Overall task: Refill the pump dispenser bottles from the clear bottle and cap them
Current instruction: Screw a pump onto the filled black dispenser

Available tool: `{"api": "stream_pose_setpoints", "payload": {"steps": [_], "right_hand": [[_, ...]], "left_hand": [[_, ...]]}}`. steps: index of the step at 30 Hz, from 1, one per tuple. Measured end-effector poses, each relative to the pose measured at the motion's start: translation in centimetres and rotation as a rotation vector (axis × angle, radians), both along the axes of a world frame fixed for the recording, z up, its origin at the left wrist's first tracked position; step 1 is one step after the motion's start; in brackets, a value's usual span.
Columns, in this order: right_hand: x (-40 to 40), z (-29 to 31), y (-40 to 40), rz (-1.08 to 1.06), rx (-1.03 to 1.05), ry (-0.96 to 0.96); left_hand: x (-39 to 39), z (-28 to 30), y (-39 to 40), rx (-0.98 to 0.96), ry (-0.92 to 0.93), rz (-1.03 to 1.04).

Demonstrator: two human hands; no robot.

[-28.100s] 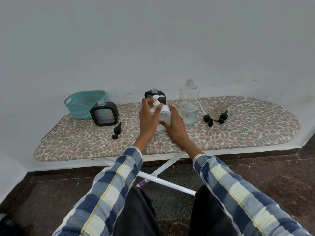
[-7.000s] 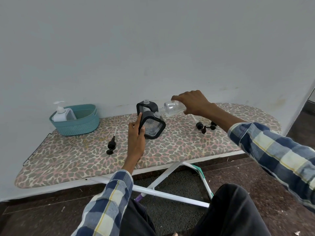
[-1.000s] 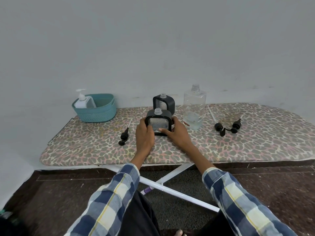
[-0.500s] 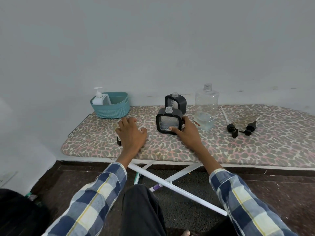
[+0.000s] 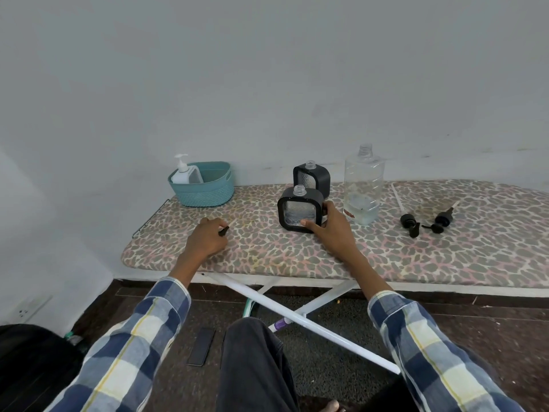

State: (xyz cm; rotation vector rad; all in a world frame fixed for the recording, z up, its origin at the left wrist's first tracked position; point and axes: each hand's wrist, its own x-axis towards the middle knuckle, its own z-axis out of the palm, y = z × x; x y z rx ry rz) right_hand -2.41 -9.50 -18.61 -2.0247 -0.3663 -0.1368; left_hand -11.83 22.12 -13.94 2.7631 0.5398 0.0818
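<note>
Left hand (image 5: 206, 240): it rests on the worktop (image 5: 416, 257), fingers curled round a small black pump cap (image 5: 223, 231). Only the cap's tip sticks out past the fingers.
Right hand (image 5: 329, 231): it holds the near black bottle (image 5: 300, 210). The thumb lies along the bottle's bottom front edge and the other fingers wrap round its right side.
Near black bottle: it stands up straight, and its top is open with no pump on it.
Second black bottle (image 5: 312, 176): it stands just behind the right hand's fingers, also with no pump on top.
Clear bottle (image 5: 363, 185): it stands near the right of the right hand's fingers. Its top is open and only a little liquid sits at the bottom.
Two black pump caps (image 5: 424, 222): they lie well to the right of the right hand, past the clear bottle.
Teal basket (image 5: 205, 184): it sits at the back, behind the left hand's fingers. A white pump bottle (image 5: 185, 173) stands in it.
Worktop: an ironing board with a spotted cover and white crossed legs.
Room: a plain pale wall (image 5: 267, 84) behind, and a dark floor (image 5: 490, 328) below. A flat black thing (image 5: 202, 346) lies on the floor near the person's knee.
</note>
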Motion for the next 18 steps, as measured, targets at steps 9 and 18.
{"api": "stream_pose_setpoints", "payload": {"steps": [9, 18], "right_hand": [[-0.1, 0.0, -0.1, 0.009, 0.017, 0.003], [0.0, -0.1, -0.2, 0.008, 0.027, -0.002]], "left_hand": [[1.0, 3.2, -3.3, -0.349, -0.521, -0.134], [3.4, 7.3, -7.7, -0.116, -0.628, -0.455]]}}
